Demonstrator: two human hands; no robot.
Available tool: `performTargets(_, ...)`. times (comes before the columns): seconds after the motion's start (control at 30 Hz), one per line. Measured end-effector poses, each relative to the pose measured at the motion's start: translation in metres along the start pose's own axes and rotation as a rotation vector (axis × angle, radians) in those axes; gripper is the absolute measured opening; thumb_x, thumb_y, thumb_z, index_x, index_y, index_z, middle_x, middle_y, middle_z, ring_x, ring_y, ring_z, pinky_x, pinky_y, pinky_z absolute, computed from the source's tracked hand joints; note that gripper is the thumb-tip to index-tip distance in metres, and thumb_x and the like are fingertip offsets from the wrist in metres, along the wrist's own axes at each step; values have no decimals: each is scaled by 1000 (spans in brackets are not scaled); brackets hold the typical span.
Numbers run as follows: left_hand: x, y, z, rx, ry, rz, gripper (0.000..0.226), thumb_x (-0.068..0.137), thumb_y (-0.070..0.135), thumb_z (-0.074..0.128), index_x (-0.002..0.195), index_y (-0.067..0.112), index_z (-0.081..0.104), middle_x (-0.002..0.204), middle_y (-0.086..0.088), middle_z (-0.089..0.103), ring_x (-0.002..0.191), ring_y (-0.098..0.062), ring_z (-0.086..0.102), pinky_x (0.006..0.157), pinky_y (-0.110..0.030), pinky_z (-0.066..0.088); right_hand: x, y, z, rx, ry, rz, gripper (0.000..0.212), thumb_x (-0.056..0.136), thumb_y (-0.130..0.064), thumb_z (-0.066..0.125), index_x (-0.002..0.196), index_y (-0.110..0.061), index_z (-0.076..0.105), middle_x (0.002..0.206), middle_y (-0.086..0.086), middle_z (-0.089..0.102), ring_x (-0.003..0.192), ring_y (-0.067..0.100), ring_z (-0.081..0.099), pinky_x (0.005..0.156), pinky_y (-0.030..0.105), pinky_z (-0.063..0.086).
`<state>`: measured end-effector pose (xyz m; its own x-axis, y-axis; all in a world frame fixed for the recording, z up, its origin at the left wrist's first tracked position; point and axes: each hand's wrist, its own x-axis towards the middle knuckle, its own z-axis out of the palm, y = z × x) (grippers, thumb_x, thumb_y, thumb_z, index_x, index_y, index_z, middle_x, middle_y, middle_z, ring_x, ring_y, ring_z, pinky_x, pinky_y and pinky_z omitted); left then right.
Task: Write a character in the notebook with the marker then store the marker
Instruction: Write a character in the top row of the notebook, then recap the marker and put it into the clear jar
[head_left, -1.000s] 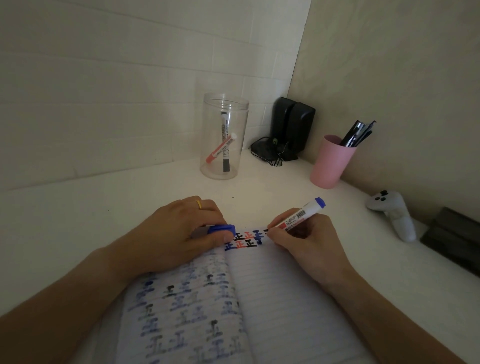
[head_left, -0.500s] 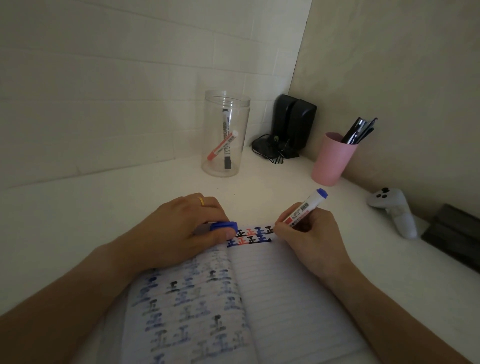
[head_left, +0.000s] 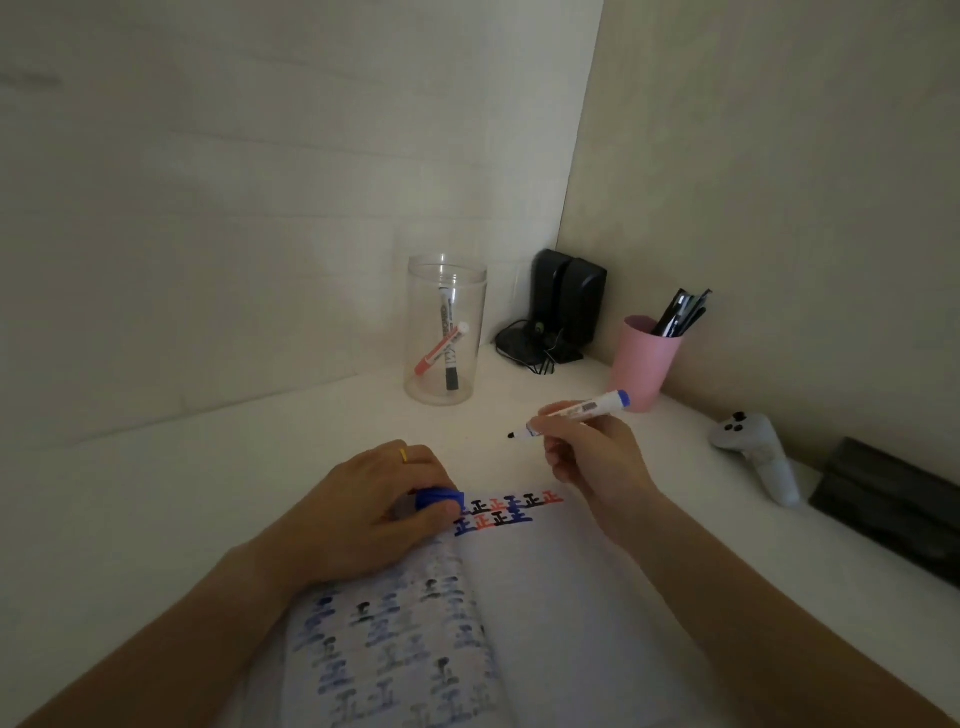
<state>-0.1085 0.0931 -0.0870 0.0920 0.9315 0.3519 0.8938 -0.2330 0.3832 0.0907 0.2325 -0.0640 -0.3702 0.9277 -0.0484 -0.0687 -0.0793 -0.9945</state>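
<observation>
An open lined notebook (head_left: 550, 597) lies on the white desk, its top lines filled with blue, red and black characters. My right hand (head_left: 592, 457) grips an uncapped blue marker (head_left: 576, 414), lifted above the desk beyond the notebook's top edge, tip pointing left. My left hand (head_left: 374, 514) rests on the notebook's left page and pinches the blue marker cap (head_left: 439, 501). At the back stands a clear jar (head_left: 445, 332) holding a red and a black marker.
A pink cup (head_left: 644, 364) of pens stands behind my right hand. Black speakers (head_left: 569, 306) with cables fill the corner. A white game controller (head_left: 758, 452) and a dark box (head_left: 893, 509) lie along the right wall.
My right hand has lifted the marker off the page and moved it up and away from the notebook. My left hand stays put with the cap.
</observation>
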Motion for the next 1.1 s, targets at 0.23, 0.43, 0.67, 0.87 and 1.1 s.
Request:
performTargets(0.23, 4, -3, 2, 68, 179, -60, 23, 92, 47, 53, 106, 35, 67, 100, 20, 56, 85, -4, 58, 76, -21, 48, -12, 16, 1, 77, -101, -192, 16, 90, -10, 68, 101, -11, 79, 89, 17, 79, 77, 23, 71, 63, 31, 52)
performTargets(0.43, 7, -8, 4, 21, 288, -109, 26, 93, 29, 68, 120, 29, 67, 102, 15, 63, 84, -4, 59, 76, -16, 48, -14, 15, 3, -1, -95, -262, 11, 86, -9, 72, 95, -9, 77, 82, 15, 79, 74, 23, 73, 70, 34, 57)
performTargets(0.67, 5, -3, 2, -51, 350, -156, 23, 87, 25, 76, 109, 29, 68, 97, 16, 69, 92, -8, 62, 80, -6, 45, -16, 17, 1, -56, -117, -303, 10, 85, -4, 74, 89, -10, 80, 72, 12, 76, 66, 19, 69, 64, 28, 56)
performTargets(0.87, 5, 1, -2, -55, 349, -71, 23, 88, 23, 76, 110, 26, 70, 100, 16, 69, 88, -6, 63, 78, -7, 44, -20, 18, 3, -101, -199, -316, 9, 85, -5, 74, 89, -10, 80, 74, 13, 77, 66, 20, 70, 64, 24, 59)
performTargets(1.1, 3, 10, -6, -183, 328, -19, 22, 90, 27, 70, 111, 22, 73, 99, 12, 72, 89, -13, 67, 80, -14, 51, -27, 13, 2, -32, -331, -294, 18, 74, -17, 78, 91, -11, 82, 80, 18, 79, 68, 23, 73, 67, 28, 61)
